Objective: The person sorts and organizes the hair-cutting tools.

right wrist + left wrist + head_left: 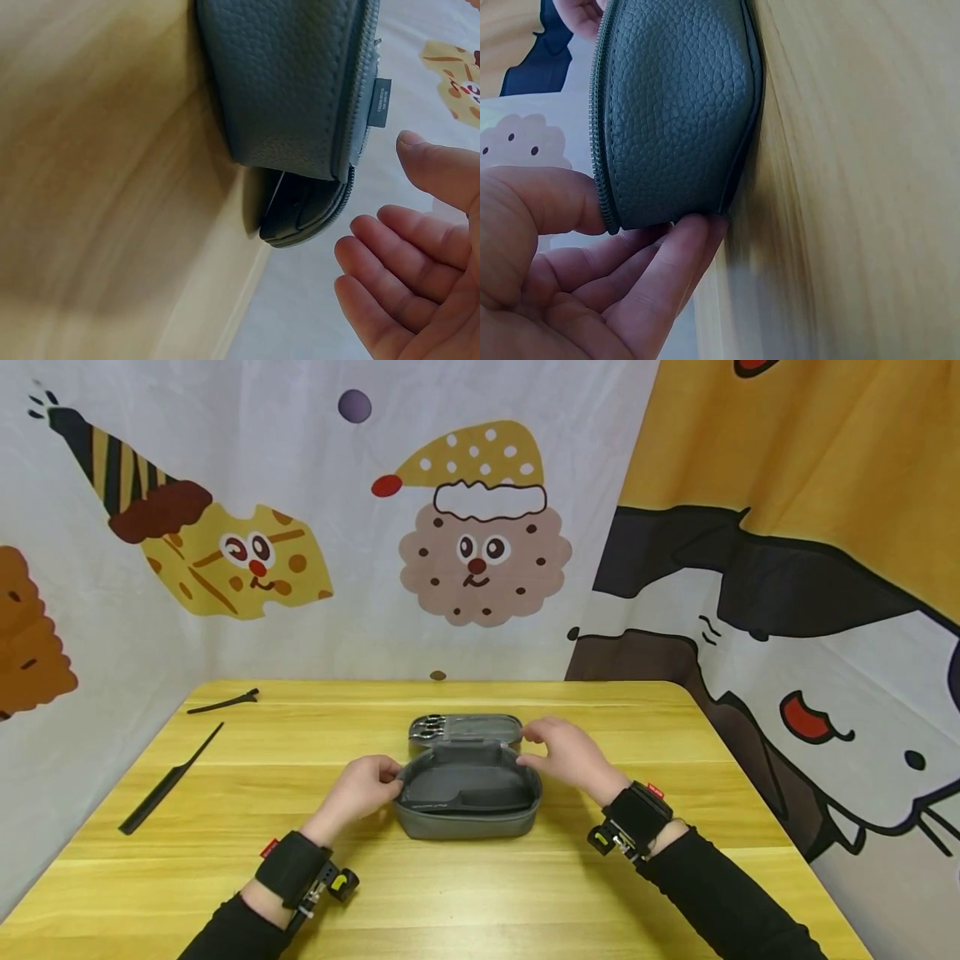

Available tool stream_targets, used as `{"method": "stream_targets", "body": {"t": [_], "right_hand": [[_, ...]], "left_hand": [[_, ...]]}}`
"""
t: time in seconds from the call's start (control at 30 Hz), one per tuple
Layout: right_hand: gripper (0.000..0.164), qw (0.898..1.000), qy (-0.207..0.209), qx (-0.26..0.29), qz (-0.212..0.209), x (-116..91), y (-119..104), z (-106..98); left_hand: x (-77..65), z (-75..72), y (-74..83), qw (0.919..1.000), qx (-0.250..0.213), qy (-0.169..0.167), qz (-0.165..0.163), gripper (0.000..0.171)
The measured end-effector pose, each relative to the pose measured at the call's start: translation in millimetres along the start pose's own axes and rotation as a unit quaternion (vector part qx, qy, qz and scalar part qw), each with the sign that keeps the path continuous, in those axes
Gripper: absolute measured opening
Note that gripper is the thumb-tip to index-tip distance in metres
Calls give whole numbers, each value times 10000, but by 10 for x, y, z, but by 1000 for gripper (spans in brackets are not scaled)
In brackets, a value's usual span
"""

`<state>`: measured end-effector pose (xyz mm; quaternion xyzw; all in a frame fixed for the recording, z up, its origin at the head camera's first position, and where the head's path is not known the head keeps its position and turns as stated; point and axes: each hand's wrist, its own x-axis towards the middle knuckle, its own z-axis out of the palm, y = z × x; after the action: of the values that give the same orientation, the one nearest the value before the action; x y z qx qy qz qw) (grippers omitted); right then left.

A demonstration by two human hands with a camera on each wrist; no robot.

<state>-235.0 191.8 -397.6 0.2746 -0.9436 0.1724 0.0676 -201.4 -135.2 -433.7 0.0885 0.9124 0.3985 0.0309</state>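
A grey-green zip case (465, 827) with a pebbled, leather-like surface lies unzipped in the middle of the table. Its lid (480, 717) is folded back to the far side, with scissors (431, 725) in the left part of the lid. A dark, flat item (491, 800) lies inside the base; its kind cannot be made out. My left hand (363, 789) grips the case's left end, thumb (570, 201) at the zipper edge and fingertips (686, 232) lower on the side. Beside the right end, my right hand (566, 756) is held with loosely bent fingers (394, 270), apart from the case.
On the table's left side lie a black tail comb (167, 787) and, farther back, a black hair clip (225, 702). The wooden table (637, 877) reaches back to a cartoon-printed curtain (360, 643). A small tag (380, 103) sticks out from the case's zipper edge.
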Motion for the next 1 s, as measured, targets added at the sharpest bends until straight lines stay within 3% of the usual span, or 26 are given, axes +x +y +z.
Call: {"method": "stream_targets", "body": {"t": [0.23, 0.57, 1.0], "right_hand": [[33, 9999, -83, 98, 39, -36, 34, 84], [11, 9988, -258, 406, 117, -76, 60, 181], [9, 9982, -68, 544, 223, -103, 49, 249]], "left_hand": [[12, 11, -24, 10000, 49, 55, 43, 15], [27, 27, -40, 9998, 162, 85, 67, 13], [27, 47, -79, 9994, 120, 200, 242, 13]]}}
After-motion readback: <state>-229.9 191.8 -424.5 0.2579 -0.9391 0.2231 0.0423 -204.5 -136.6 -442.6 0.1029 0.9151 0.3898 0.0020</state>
